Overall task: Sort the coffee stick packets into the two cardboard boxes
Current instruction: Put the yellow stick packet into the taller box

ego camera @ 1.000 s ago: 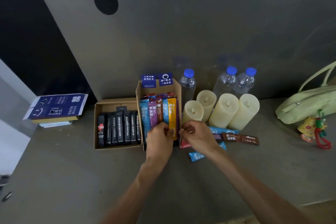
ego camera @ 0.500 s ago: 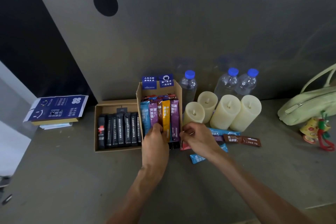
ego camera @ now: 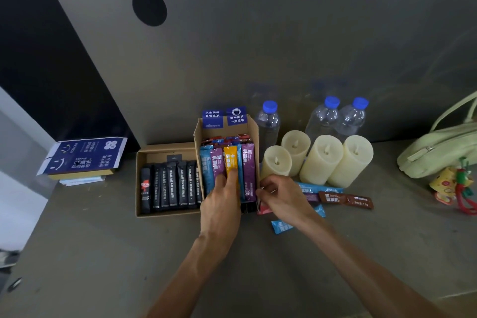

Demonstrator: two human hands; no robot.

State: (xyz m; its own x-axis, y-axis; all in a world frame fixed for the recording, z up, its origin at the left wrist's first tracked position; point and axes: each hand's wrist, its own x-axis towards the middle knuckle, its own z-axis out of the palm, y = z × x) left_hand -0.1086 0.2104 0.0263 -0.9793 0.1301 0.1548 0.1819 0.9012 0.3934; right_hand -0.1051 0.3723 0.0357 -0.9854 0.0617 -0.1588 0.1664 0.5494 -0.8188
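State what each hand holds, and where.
Left hand holds nothing; it presses the orange packet's lower half. Right hand curls at the box's corner; hold unclear.

Dim, even indoor light with a grey-green cast. The table (ego camera: 90, 253) and the wall panel (ego camera: 258, 46) behind it look flat; shadows beside the candles (ego camera: 321, 160) are soft and faint. The pale candles are the brightest area. The water bottles (ego camera: 322, 121) cast weak reflections on the panel. Far left sinks to near black. Print on the coffee stick packets (ego camera: 248, 162) is legible at centre; straight edges bow toward the borders.
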